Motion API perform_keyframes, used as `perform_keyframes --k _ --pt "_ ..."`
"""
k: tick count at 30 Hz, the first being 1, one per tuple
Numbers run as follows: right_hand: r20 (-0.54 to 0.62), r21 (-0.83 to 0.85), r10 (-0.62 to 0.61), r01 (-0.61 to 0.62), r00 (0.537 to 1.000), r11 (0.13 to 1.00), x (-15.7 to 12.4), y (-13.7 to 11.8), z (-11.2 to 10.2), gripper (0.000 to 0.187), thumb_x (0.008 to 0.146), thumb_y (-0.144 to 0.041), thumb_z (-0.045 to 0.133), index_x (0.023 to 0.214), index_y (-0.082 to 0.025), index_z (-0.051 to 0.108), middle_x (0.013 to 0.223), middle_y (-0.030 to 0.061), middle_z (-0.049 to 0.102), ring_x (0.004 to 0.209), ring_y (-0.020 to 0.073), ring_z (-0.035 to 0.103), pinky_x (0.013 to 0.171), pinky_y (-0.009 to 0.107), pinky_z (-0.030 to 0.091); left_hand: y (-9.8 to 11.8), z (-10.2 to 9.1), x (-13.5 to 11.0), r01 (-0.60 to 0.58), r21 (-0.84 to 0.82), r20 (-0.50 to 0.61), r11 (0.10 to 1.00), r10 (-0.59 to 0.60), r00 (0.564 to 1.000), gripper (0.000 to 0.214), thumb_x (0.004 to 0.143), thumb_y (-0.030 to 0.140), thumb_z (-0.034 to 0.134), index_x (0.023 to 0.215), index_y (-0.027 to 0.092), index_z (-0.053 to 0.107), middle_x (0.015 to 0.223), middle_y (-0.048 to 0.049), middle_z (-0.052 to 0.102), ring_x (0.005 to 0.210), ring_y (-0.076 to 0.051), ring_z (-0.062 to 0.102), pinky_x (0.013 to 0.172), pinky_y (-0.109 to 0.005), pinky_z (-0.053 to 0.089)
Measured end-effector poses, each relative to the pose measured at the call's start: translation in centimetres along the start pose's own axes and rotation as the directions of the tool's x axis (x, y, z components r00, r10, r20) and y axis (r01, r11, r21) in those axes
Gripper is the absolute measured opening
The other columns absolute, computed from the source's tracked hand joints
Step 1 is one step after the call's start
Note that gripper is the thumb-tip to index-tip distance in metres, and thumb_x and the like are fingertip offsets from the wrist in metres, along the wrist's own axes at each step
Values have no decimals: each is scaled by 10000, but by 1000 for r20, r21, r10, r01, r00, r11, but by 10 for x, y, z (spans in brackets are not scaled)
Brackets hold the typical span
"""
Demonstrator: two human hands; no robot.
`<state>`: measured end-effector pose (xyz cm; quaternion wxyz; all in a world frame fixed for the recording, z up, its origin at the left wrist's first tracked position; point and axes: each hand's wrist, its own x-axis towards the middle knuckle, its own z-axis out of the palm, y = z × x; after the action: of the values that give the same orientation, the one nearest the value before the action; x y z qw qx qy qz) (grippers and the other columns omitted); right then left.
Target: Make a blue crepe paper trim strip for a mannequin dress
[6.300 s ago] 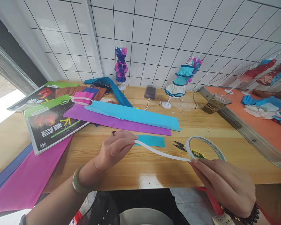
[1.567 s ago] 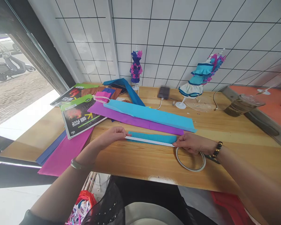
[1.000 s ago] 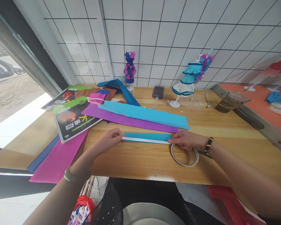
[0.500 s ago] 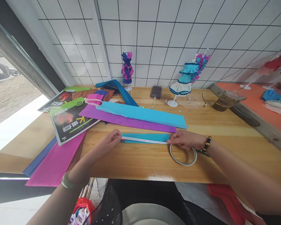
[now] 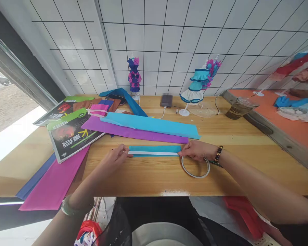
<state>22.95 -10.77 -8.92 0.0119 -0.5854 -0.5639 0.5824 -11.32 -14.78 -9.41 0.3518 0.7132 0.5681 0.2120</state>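
A blue paper strip [image 5: 154, 149] lies on the wooden table, with a length of white tape [image 5: 154, 153] stretched along it. My left hand [image 5: 119, 153] pinches the tape's left end, just past the strip's edge. At the other end my right hand [image 5: 195, 150] grips the tape, its fingers also at the tape roll [image 5: 195, 175], a thin white ring hanging below them. A dark, thin thing shows under the right wrist; its kind is unclear.
Light blue paper [image 5: 154, 124] and purple paper [image 5: 143, 134] lie behind the strip. Magazines [image 5: 74, 133] and pink paper [image 5: 53, 181] are at left. Two small dress forms [image 5: 135, 75], [image 5: 195, 85] stand by the tiled wall. A drink cup [image 5: 240, 107] is at right.
The tape now lies straighter along the strip, its left end raised a little by my left hand. The whole view has shifted slightly; my right hand still grips the other end.
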Motion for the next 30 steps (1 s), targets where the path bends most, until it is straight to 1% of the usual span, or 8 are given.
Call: perform_keyframes --k 3,5,11,15,19,21,26,30 --pt "-9 -5 25 -25 1000 1000 3 0 0 522 572 -592 700 526 -190 371 369 -115 230 336 18 163 351 200 91 3 -1 -1 8 11 -3 1000 -8 1000 219 871 396 329 854 235 476 933 -15 695 945 -221 618 774 -264 408" --pt "-23 -22 28 -28 999 999 5 1 0 535 576 -575 705 512 -195 335 356 -112 239 332 18 165 351 199 92 3 -1 0 9 13 3 1000 -9 1000 240 868 414 337 858 230 490 952 -22 692 958 -222 618 764 -260 416" --pt "-46 -56 32 -34 998 998 10 3 -1 533 596 -546 697 506 -201 302 332 -106 259 323 23 175 347 197 116 -3 -1 2 24 13 3 1000 -24 1000 282 847 466 369 768 226 493 1012 -16 680 1034 -234 587 765 -255 424" --pt "-67 -86 39 -45 997 995 9 1 0 539 578 -554 705 497 -197 310 329 -103 271 321 24 194 347 195 123 -4 -1 3 28 -35 12 999 -28 1000 281 841 473 389 742 225 478 998 -9 670 1064 -238 575 789 -251 415" --pt "-80 -97 53 -61 995 993 10 1 0 543 562 -574 704 499 -196 321 335 -106 261 319 25 204 345 191 130 -9 0 4 29 -107 19 994 -28 999 282 834 483 413 745 219 457 1029 -8 653 980 -222 621 814 -254 410" --pt "-85 -102 55 -64 995 993 11 1 0 540 557 -577 705 498 -195 328 336 -105 267 318 25 208 343 190 134 -12 0 4 33 -118 22 992 -31 999 292 824 493 422 741 215 458 1049 -15 650 925 -217 635 807 -261 418" --pt "-104 -118 49 -61 993 991 9 -1 1 531 553 -571 713 493 -193 345 340 -95 295 332 35 251 346 188 159 -14 0 5 45 -64 6 997 -45 999 291 813 488 419 760 213 497 962 -34 683 833 -221 624 792 -296 427" --pt "-101 -134 45 -58 994 989 9 -2 2 538 560 -574 709 486 -194 335 337 -92 298 334 37 247 347 192 175 -12 -2 5 17 -29 3 999 -17 1000 263 814 450 414 713 213 469 1009 -34 669 861 -223 610 792 -297 422"
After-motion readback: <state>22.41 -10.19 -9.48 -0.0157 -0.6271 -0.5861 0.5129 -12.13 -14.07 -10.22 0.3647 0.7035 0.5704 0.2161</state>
